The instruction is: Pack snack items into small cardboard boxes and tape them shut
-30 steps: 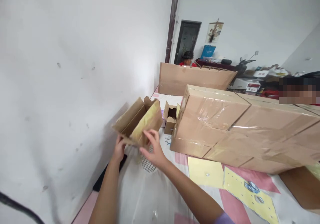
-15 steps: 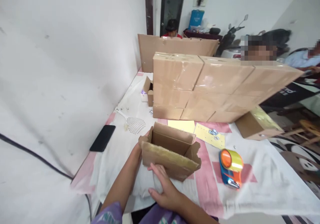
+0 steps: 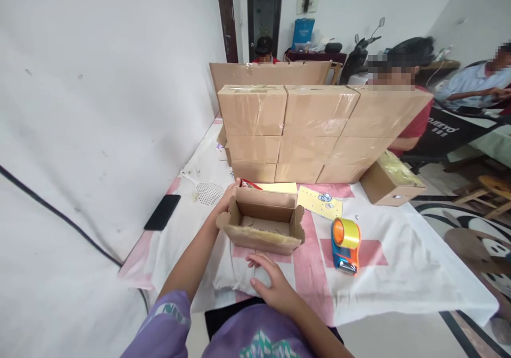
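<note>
- The open cardboard box (image 3: pixel 261 238) is the centre of the clock, mouth up, its long side across the person's front; half a second ago it was skewed, its right end swung nearer the person.
- At about half past ten, the left hand (image 3: pixel 231 194) is at the box's far left corner. Its fingers go out of sight behind the cardboard, so whether that grip pinches the wall cannot be told.
- At six o'clock, the right hand (image 3: pixel 272 279) has its grip spread, thumb and fingers apart, near the front wall. Its fingertips were closer to that wall half a second ago.
- Towards eleven, a thin red object (image 3: pixel 249 184) now shows beside the left hand; the box covers part of it, and what it is stays unclear.
- The tape dispenser (image 3: pixel 345 247) lies between three and four on the tabletop (image 3: pixel 407 273).
- Towards twelve, a plain yellow sheet (image 3: pixel 279 187) is partly hidden by the box.
- Beyond it, the stack of taped cartons (image 3: pixel 311 134) covers most of a small box (image 3: pixel 222 137) at eleven, which showed more clearly before.
- Whether the open box's base touches the cloth is hard to make out.
</note>
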The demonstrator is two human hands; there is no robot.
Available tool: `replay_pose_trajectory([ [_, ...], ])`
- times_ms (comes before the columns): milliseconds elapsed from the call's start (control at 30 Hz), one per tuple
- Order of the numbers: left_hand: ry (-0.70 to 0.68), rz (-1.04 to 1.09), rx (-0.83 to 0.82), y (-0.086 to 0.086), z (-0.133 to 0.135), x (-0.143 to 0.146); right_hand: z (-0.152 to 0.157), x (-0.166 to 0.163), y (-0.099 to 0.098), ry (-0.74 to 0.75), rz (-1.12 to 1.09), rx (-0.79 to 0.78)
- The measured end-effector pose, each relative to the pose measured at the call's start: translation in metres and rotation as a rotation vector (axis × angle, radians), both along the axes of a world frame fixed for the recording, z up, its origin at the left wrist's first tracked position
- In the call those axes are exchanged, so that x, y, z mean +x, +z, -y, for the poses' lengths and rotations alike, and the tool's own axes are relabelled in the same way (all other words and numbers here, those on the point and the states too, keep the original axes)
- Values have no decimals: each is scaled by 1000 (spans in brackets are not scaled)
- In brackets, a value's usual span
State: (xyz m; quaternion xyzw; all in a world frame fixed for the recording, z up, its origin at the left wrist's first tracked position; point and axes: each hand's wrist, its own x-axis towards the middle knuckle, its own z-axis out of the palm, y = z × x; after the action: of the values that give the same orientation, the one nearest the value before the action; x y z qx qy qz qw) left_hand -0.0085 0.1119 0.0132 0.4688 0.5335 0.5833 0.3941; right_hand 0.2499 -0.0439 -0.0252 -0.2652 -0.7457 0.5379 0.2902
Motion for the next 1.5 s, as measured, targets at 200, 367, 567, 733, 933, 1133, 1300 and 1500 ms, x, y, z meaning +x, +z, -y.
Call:
replay_pose_trajectory([
  [200, 475, 115, 243, 78, 15, -56, -8, 56, 24, -262, -174, 187],
  [367, 523, 154, 375, 123, 56, -36, -48, 94, 51, -608, -323, 337],
  [567, 99, 5, -96, 84, 75, 30, -85, 95, 74, -795, -401, 385],
  [733, -501, -690, -398, 72, 69, 34, -92, 82, 68, -848, -359, 333],
  [933, -235, -744, -148, 92, 106, 9, -94, 77, 38, -696, -193, 281],
  [1133, 70, -439, 71, 4, 158, -32, -87, 67, 12, -421, 7, 339],
  [1300, 9, -457, 52, -37, 149, 4, -101, 55, 10, -444, 40, 280],
  [1500, 278, -409, 25, -30, 136, 26, -123, 54, 6, -477, -89, 53],
])
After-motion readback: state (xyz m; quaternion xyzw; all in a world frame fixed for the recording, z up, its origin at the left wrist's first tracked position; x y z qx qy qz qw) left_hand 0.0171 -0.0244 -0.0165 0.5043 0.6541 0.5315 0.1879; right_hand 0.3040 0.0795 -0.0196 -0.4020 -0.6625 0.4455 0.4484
